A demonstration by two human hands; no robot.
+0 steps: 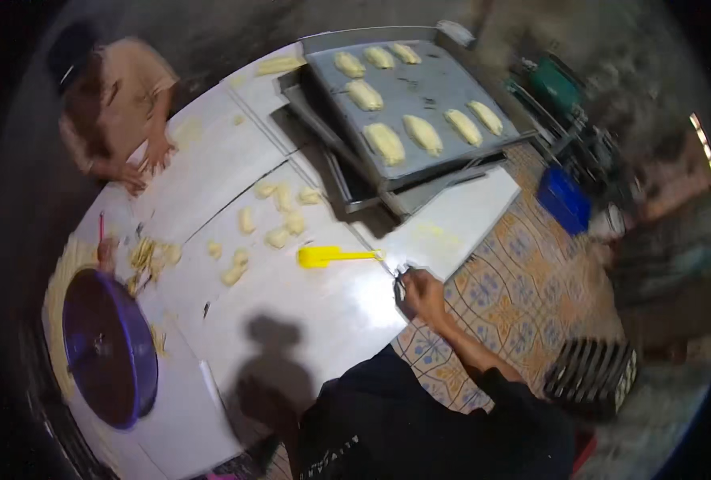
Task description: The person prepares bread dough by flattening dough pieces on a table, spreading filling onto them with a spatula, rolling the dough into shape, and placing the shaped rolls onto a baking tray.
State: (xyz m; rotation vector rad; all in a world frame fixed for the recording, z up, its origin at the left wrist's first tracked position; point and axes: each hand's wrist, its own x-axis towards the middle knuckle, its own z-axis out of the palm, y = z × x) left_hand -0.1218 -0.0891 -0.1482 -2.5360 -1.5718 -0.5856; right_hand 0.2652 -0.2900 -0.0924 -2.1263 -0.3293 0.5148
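Observation:
My right hand (423,298) is at the table's right edge, its fingers closed round a small dark object whose kind I cannot make out. Just left of it, a yellow plastic scoop-like tool (323,256) with a long handle lies on the white table (315,300). Beyond the scoop are several small pale dough pieces (278,237). My left hand does not show; a dark shadow falls on the table where that side of my body is.
At the back, a grey baking tray (419,88) bearing several shaped dough pieces (384,144) rests on other stacked trays. A purple basin (143,360) is at the left. Across the table a co-worker's hands (159,152) touch the surface. A blue container (563,198) stands on the tiled floor (499,272).

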